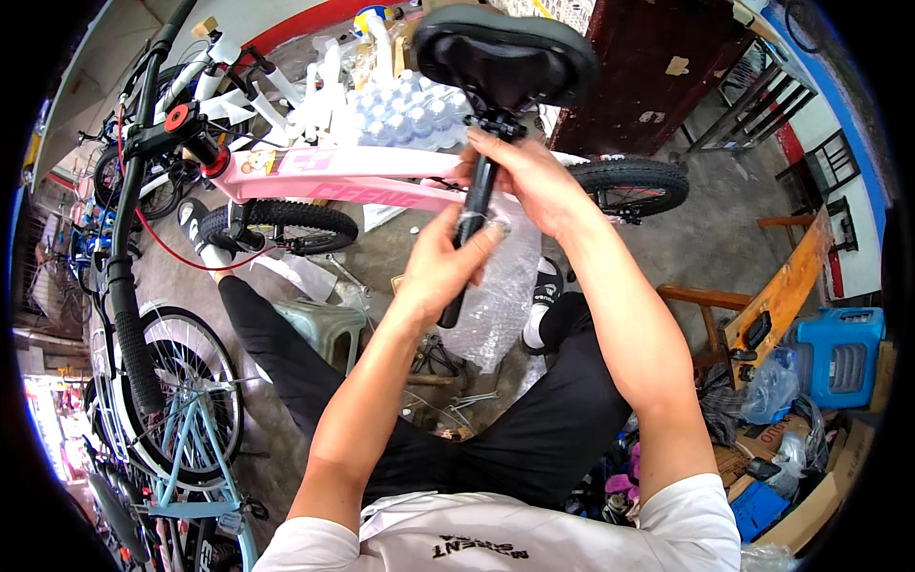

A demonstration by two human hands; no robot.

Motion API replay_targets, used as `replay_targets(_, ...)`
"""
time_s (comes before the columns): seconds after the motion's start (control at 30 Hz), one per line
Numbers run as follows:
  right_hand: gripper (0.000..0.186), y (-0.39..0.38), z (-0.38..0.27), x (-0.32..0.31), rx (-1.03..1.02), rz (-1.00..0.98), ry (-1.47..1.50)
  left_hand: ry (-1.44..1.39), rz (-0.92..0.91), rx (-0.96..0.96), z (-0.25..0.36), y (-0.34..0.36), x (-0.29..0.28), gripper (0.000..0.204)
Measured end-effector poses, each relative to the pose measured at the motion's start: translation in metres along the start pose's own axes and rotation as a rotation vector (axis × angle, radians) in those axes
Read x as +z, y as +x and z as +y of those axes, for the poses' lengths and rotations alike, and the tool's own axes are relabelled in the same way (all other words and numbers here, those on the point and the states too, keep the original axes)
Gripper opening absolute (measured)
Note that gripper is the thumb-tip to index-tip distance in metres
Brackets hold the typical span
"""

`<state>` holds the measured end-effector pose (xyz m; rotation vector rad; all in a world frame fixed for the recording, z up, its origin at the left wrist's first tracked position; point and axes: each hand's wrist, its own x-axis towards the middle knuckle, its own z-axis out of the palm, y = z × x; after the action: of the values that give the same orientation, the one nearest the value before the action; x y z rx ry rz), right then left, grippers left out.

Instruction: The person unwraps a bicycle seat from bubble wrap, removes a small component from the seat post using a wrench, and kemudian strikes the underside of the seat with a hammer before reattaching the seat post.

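Observation:
A black saddle (pixel 505 57) on a black seatpost (pixel 452 307) is held up in front of me at the top centre. My left hand (pixel 443 262) grips the lower half of the post, with clear plastic at its fingers. My right hand (pixel 524 176) grips higher, just below the saddle's clamp (pixel 491 124). Behind both hands lies a pink bicycle frame (pixel 353 167) with two knobby tyres, a black handlebar (pixel 122 286) and a red cable. A sheet of bubble wrap (pixel 486 329) hangs below the post.
A light blue bicycle (pixel 181 439) stands at the lower left, other bikes (pixel 124 172) at the upper left. Around me are a plastic stool (pixel 338 329), packs of bottles (pixel 405 110), a dark red board (pixel 629 76), a wooden chair (pixel 772 305), a blue plastic item (pixel 834 353) and cardboard (pixel 820 486).

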<state>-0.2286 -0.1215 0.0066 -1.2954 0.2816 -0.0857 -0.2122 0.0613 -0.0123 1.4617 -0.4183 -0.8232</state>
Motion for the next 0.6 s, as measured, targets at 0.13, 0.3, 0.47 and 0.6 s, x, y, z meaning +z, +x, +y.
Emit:
replay_targets(0.13, 0.039, 0.011, -0.001, 0.0, -0.072, 0.198, 0.315, 0.164, -0.161, -0.024, -0.018, -0.029, -0.012, 0.041)
replay_targets(0.3, 0.027, 0.01, -0.037, -0.029, -0.273, 0.467, 0.432, 0.624, -0.422, 0.005, -0.053, -0.057, -0.062, 0.026)
replay_targets(0.47, 0.019, -0.008, -0.046, -0.037, -0.342, 0.493, 0.492, 1.061, -0.322, 0.369, 0.061, 0.022, -0.085, 0.017)
replay_targets(0.6, 0.018, -0.02, -0.043, -0.031, -0.33, 0.509, 0.469, 1.308, 0.378, 0.81, 0.165, 0.136, -0.102, 0.032)
